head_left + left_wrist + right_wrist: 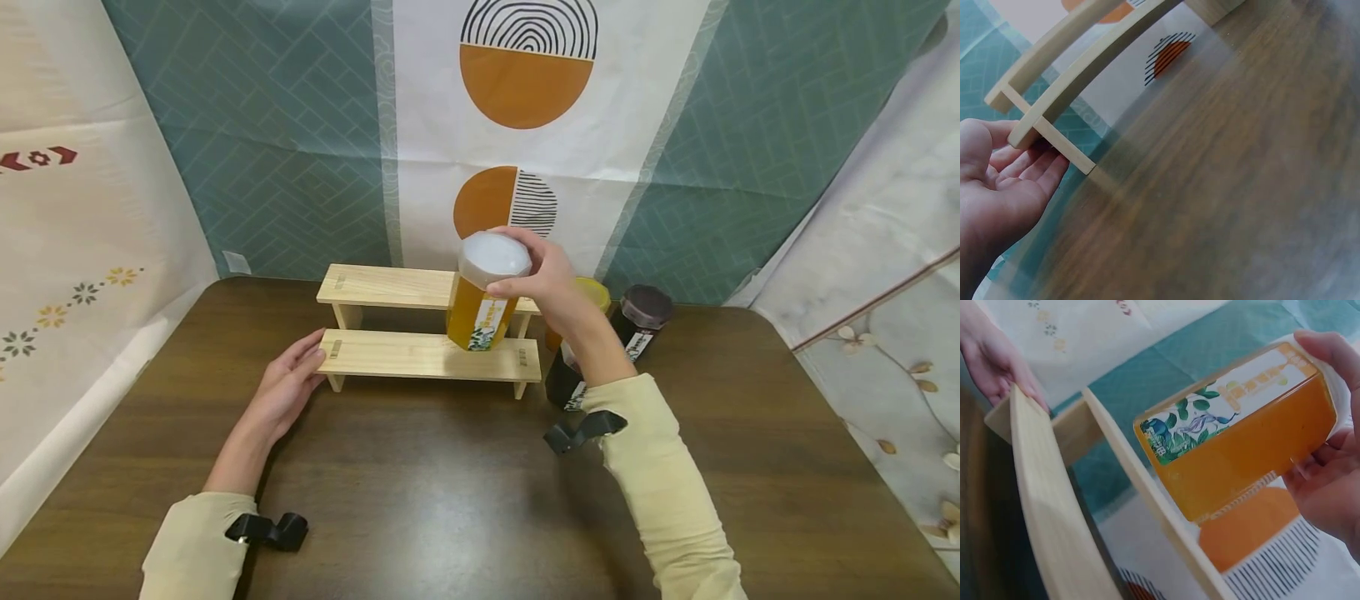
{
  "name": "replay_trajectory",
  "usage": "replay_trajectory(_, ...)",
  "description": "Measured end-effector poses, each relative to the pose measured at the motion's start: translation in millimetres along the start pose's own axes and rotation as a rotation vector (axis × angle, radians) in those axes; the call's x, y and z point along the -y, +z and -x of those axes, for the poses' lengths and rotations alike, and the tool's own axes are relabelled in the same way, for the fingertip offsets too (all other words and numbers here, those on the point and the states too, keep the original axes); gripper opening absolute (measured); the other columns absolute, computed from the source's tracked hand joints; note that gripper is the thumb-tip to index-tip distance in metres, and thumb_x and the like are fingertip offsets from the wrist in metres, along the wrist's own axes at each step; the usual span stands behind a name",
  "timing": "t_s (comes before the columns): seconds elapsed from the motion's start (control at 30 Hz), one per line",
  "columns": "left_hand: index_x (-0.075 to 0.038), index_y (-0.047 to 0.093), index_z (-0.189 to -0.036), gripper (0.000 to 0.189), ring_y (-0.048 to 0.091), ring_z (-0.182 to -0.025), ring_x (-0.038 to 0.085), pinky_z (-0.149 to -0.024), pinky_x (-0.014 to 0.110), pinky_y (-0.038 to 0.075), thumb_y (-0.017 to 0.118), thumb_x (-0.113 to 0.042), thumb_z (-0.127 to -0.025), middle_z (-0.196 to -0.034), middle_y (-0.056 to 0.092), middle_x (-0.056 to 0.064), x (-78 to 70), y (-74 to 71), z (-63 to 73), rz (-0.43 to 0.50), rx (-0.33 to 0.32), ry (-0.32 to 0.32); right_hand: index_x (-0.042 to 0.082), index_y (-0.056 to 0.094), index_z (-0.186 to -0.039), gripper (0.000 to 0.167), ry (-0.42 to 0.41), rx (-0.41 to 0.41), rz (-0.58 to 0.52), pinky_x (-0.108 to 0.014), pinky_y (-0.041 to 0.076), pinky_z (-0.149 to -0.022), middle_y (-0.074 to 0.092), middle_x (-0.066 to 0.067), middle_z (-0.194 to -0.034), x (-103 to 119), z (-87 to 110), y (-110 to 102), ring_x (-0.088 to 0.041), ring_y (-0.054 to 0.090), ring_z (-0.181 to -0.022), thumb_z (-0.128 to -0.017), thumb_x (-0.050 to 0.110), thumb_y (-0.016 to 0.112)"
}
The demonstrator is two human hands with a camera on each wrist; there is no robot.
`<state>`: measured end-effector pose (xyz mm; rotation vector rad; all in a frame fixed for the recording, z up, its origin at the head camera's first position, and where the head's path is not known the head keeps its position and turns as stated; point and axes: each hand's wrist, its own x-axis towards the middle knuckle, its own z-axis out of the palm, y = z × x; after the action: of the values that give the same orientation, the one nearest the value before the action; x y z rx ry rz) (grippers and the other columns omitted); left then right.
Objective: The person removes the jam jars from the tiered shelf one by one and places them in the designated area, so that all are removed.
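Note:
A two-tier wooden shelf [405, 354] stands on the table in front of the hanging cloth. My left hand [287, 387] grips the left end of its lower tier; in the left wrist view the thumb lies over the board and the fingers [1035, 169] curl beneath it. My right hand [551, 279] holds an octagonal jar of orange-yellow contents [463, 312] by its whitish lid [493, 257]. Tilted, the jar hangs over the shelf's right half; whether it touches the wood I cannot tell. A label with leaves and writing [1210, 409] shows on its side in the right wrist view.
Right of the shelf stand a dark jar [647, 308], another dark jar [558, 382] and a yellow-lidded jar [595, 292], partly hidden by my right arm. A patterned cloth [300, 125] hangs behind the brown table [420, 492].

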<state>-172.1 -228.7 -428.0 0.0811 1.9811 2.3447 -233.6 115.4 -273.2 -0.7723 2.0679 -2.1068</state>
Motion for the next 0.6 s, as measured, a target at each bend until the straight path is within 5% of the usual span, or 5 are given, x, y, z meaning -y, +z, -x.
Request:
replay_trajectory(0.33,0.005,0.01,-0.152,0.064,0.044,-0.121,0.007,-0.095,0.017,0.039,0.045,-0.021,-0.104,-0.153,0.014,0.029,2.2,1.2,-1.8,0.005,0.006,0.0,0.006,0.058,-0.123,0.052,-0.022,0.008,-0.109,-0.028,0.048,-0.081,0.052,-0.012,-0.119,19,26.8,-63,-0.026,0.047,-0.1,-0.073,-0.008,0.063)
replay_trajectory(0.6,0.005,0.01,-0.152,0.067,0.045,-0.12,0.005,-0.098,0.018,0.038,0.047,-0.023,-0.103,-0.154,0.014,0.029,-0.6,0.8,-1.0,0.021,0.007,-0.004,0.011,0.066,-0.116,0.049,-0.055,-0.029,-0.043,-0.027,0.05,-0.077,0.059,-0.01,-0.109,34,62.7,-115,-0.023,0.051,-0.094,-0.075,-0.015,0.06)
